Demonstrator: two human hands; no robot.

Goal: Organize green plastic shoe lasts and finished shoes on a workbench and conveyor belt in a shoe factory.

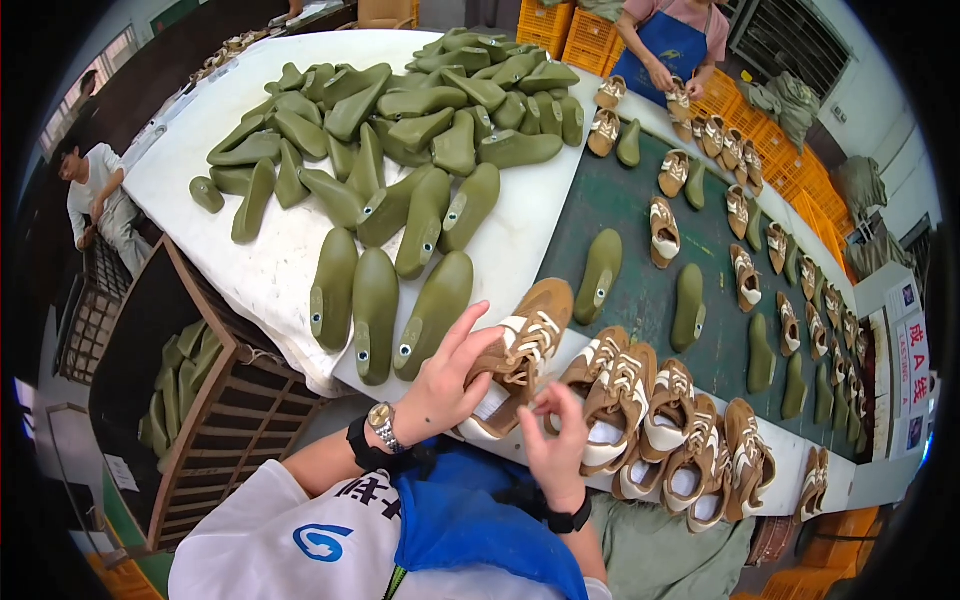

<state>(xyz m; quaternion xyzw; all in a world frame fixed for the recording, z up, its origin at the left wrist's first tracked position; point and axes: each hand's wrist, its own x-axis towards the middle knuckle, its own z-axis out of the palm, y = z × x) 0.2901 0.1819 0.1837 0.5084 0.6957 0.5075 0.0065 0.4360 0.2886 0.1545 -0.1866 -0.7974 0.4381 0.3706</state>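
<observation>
My left hand [445,385], with a wristwatch at its wrist, grips a brown and white lace-up sneaker [540,318] from its left side. The sneaker is tilted at the table's near edge, toe pointing away and its opening towards me. At the shoe's opening my right hand [558,440] has its thumb and forefinger pinched together; whatever is between them is too small to make out. Just right of it stands a group of similar sneakers [618,400], laced and close together. Several green shoe lasts [375,315] lie left of the held shoe.
A large pile of green lasts [400,120] covers much of the white tabletop [530,220]. The green conveyor belt [640,290] on the right carries sneakers and lasts. A wooden-framed cart [220,440] holds lasts at left. Another person [670,50] handles a shoe across the belt; one sits at left.
</observation>
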